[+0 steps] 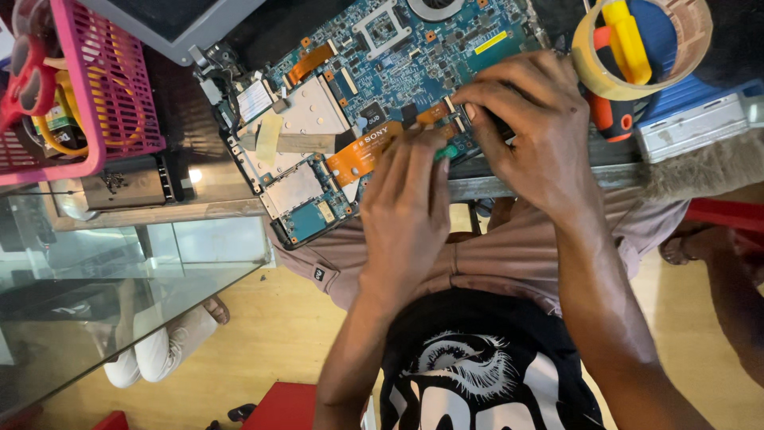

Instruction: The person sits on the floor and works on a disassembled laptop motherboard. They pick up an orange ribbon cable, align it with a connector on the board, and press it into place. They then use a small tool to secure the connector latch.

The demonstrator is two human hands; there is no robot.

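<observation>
Two hands work on one blue circuit board [382, 87] lying at the near edge of the workbench [557, 171]. Our left hand [406, 211] grips a small green-tipped tool [447, 150] against the board; our right hand [533, 135] pinches one orange ribbon cable [434, 113] there. We count one tape roll [637, 48] at the bench's right end and one pink basket [103, 87] at its left.

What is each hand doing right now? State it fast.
Left hand: closed on a small green-tipped tool over the laptop circuit board.
Right hand: fingertips pressed on the board, holding nothing visible.
</observation>
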